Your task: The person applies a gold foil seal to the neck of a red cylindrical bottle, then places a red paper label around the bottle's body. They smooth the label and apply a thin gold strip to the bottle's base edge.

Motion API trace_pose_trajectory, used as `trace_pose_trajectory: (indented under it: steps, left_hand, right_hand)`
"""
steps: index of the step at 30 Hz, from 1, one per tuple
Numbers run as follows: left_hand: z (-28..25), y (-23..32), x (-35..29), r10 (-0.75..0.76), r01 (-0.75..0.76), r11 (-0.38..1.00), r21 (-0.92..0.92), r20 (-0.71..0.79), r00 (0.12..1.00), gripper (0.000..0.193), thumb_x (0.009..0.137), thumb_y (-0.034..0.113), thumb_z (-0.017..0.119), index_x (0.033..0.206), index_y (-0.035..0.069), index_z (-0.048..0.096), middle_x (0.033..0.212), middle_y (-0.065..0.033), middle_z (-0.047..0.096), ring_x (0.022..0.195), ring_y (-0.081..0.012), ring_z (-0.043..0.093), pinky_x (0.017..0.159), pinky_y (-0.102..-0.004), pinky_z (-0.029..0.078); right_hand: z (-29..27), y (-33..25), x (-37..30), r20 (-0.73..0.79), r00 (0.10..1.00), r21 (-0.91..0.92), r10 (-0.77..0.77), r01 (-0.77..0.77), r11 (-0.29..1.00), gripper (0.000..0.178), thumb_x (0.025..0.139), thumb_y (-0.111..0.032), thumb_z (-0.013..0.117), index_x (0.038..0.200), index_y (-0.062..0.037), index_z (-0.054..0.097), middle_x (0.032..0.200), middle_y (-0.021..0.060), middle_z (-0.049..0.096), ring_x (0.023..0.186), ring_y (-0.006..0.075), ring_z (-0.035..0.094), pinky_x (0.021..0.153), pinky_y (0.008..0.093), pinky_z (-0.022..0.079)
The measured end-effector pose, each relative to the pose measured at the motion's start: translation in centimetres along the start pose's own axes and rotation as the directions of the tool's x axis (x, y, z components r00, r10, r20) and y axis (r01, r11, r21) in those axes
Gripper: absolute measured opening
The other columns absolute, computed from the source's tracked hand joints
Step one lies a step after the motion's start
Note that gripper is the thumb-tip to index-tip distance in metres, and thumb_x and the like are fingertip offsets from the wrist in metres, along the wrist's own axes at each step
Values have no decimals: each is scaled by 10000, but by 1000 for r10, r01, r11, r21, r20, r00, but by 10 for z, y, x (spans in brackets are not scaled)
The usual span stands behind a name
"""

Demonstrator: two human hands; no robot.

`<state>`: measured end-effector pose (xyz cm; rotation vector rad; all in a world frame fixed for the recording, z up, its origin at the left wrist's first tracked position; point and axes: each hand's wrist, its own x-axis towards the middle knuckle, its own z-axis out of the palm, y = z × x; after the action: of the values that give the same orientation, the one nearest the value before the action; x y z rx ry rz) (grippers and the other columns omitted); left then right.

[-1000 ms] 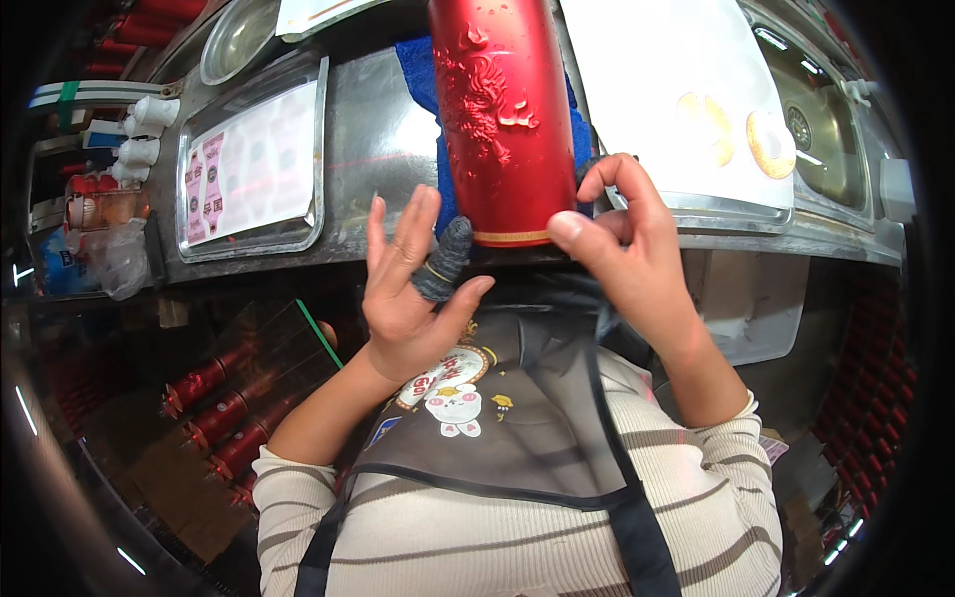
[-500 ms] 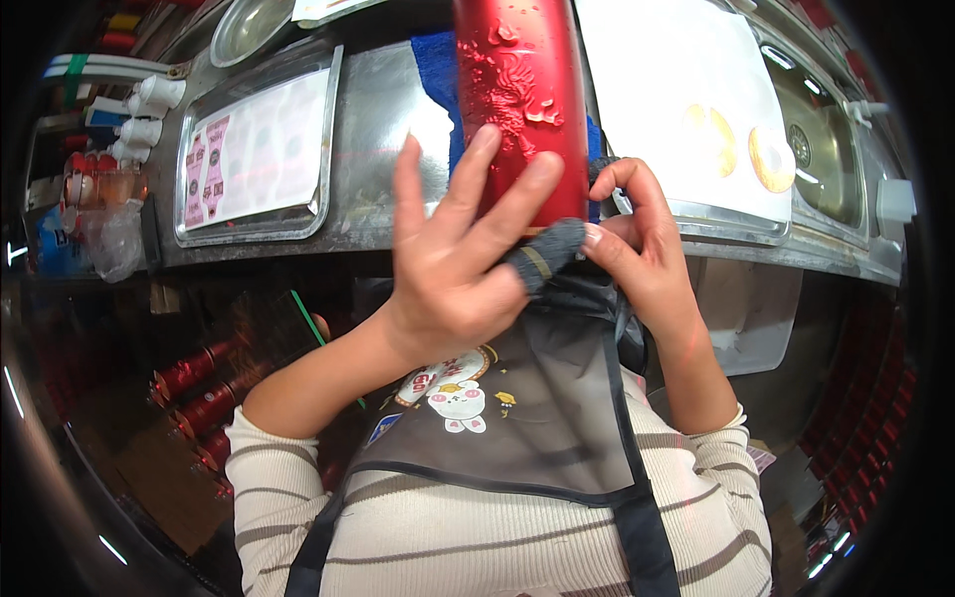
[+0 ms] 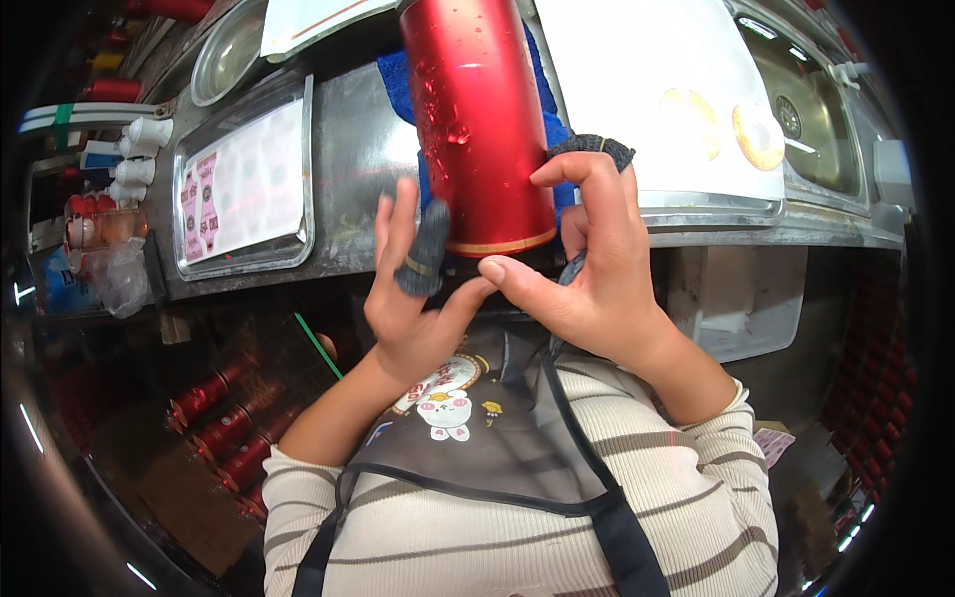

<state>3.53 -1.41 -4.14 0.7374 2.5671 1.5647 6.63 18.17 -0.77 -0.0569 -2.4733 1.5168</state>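
A glossy red metal cylinder (image 3: 482, 139), wet with droplets, lies on a blue cloth (image 3: 395, 88). Raised patterning shows on its left side, and a gold band rings its near end. My right hand (image 3: 602, 269) is at that end, with the curled forefinger on the cylinder's right side and the thumb by the gold band. A dark finger sleeve covers another of its fingers. To the left of the near end, my left hand (image 3: 408, 318) has its fingers apart, one in a dark grey finger sleeve (image 3: 428, 251) close against the cylinder. Both thumbs nearly meet.
On the left is a clear tray (image 3: 306, 214) with a sheet of pink-and-white stickers. White sheets (image 3: 637, 80) on a tray lie to the right, before a metal sink (image 3: 811, 119). A steel bowl (image 3: 221, 60) stands at the back left. Red cylinders (image 3: 221, 433) stand low on the left.
The cylinder has turned, so its raised pattern is now at the left. My left hand has come off its top to its left side; my right hand has let go of the left finger sleeve.
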Motion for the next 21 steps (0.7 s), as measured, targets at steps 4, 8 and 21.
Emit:
trace_pose_trajectory:
  steps: [4,8,21]
  left_hand:
    - [-11,-7,-13,196,-214,950,227,98,976,543,740,94,848,1204,-92,637,1502,-313,416,1372,-452,457,1109,-684,225]
    - [-12,-2,-8,239,-262,928,267,116,964,504,728,71,841,1171,-82,657,1503,-313,414,1370,-464,454,1103,-697,209]
    - [-20,20,12,329,-396,813,427,225,917,380,687,89,840,1037,-5,723,1477,-318,442,1328,-486,491,1103,-703,197]
  right_hand:
    - [13,2,2,-64,997,-60,-37,33,998,660,729,-211,867,1210,0,468,1088,109,454,589,87,469,537,217,415]
    - [13,1,0,-54,999,-44,-7,4,999,604,773,-186,828,1217,-4,460,1092,130,453,595,103,506,556,235,454]
    - [8,6,-4,-7,999,178,38,-36,983,476,843,-116,726,1243,0,495,1079,92,440,558,54,391,559,208,434]
